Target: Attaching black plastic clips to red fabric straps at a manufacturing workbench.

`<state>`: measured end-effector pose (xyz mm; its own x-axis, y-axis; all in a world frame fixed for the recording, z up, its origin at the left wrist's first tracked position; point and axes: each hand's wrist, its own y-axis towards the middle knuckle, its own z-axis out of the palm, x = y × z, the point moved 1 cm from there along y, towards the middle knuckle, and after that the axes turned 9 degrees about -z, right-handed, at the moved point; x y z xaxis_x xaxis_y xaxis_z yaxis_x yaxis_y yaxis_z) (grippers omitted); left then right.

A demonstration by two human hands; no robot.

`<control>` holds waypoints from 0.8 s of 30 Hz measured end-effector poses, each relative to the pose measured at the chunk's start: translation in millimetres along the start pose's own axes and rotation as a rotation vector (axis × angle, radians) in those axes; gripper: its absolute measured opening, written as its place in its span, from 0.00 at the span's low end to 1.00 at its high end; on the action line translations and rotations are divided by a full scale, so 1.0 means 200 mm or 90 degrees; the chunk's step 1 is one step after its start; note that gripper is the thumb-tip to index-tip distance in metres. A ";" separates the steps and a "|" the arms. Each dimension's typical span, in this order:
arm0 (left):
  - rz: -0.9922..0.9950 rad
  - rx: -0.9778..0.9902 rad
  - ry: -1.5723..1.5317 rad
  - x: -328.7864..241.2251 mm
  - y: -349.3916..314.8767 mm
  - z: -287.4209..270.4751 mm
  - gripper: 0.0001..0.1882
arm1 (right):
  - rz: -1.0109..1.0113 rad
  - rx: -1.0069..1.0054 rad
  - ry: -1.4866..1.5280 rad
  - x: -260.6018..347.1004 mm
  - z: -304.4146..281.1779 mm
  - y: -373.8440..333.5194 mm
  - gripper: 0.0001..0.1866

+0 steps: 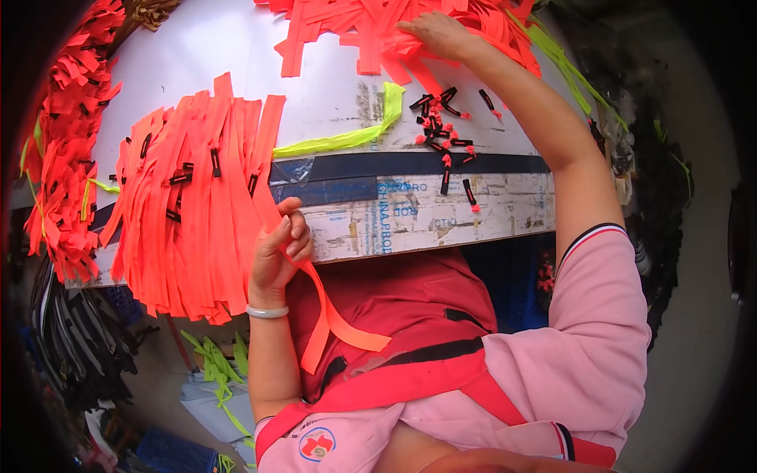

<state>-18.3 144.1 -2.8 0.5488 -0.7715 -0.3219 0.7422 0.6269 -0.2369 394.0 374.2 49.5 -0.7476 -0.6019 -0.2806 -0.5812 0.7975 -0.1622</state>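
My left hand (282, 248) is closed, fingers curled round an orange fabric strip (322, 303) whose two tails hang down in front of the apron. Beside that hand, a thick bundle of orange strips (185, 229) drapes over the table's near edge, with several small black tabs (216, 162) lying on it. At the far side, my right hand (438, 35) reaches onto a loose pile of orange strips (331, 31). Its fingers are bent together on one strip there, though the fingertips are partly hidden.
Small black tabs with orange ends (445, 142) are scattered on the white table (229, 47). A yellow-green strip (339, 142) lies mid-table, above a dark tape band (339, 189). More orange strips (67, 142) hang at the left. Black strips (75, 339) and a blue crate (173, 451) are below.
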 end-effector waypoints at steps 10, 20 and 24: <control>-0.009 0.009 -0.010 -0.01 0.01 0.00 0.16 | -0.038 -0.202 0.011 -0.05 -0.03 0.02 0.11; -0.003 -0.004 -0.005 0.00 -0.01 0.01 0.16 | 0.015 -0.278 -0.105 -0.10 0.22 0.17 0.12; -0.003 0.010 0.002 0.00 0.01 0.02 0.16 | -0.008 -0.390 -0.106 -0.28 0.35 0.14 0.09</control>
<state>-15.7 145.5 0.2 0.5435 -0.7743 -0.3241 0.7508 0.6211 -0.2247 442.1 433.3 -5.1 -0.7082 -0.5571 -0.4337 -0.7049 0.5923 0.3903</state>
